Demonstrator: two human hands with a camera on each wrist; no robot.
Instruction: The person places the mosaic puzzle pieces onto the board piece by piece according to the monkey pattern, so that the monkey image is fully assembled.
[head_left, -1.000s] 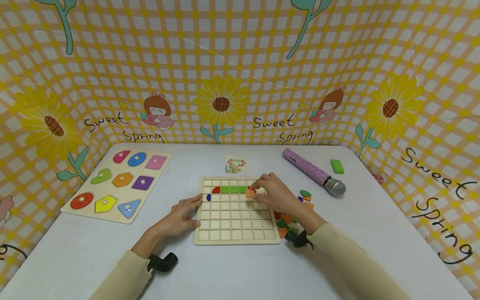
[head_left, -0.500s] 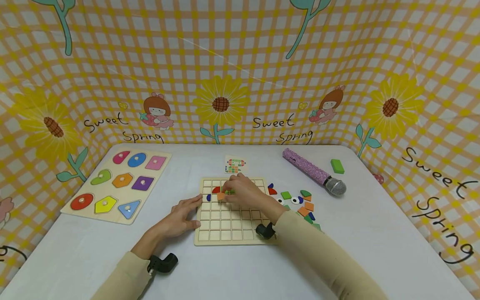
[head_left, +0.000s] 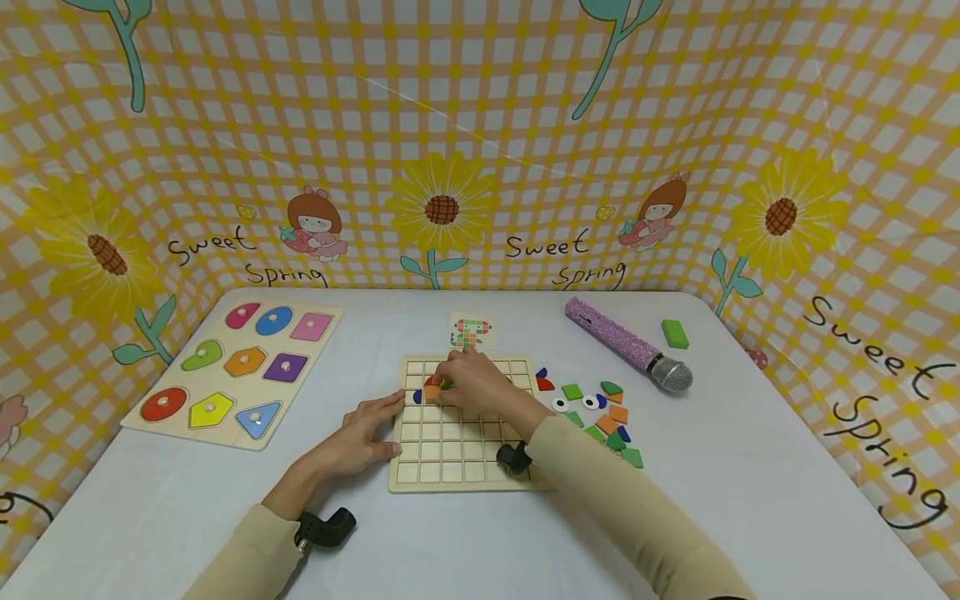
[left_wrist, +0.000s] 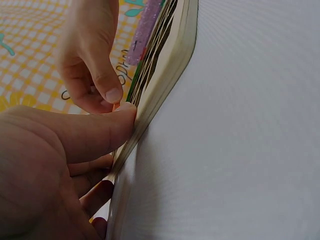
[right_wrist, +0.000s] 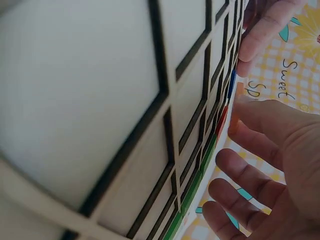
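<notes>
A wooden grid board (head_left: 450, 472) lies in front of the person. The left hand (head_left: 352, 437) rests at its left edge, fingers extended, thumb lower down along the side. Between thumb and index finger the right hand (head_left: 480, 385) pinches an orange square tile (head_left: 432, 394), right over the upper left cells. In the right wrist view that orange tile (right_wrist: 233, 122) is close above the grid, the other fingers spread. Next to it sits a blue rounded piece (head_left: 417, 397); a red piece (head_left: 430, 382) and green tiles (right_wrist: 192, 192) fill cells in the row above, partly hidden by the right hand.
Loose coloured pieces (head_left: 618, 413) and round eye pieces (head_left: 560, 404) lie right of the board. A patterned card (head_left: 471, 328) is behind it. A glittery microphone (head_left: 618, 337) and green block (head_left: 675, 333) stand back right; a knobbed shape puzzle (head_left: 247, 392) is at left.
The right hand has carried the orange tile leftward across the board, from the right side to beside the blue piece, and lowered it. The left hand has stayed at the board's edge.
</notes>
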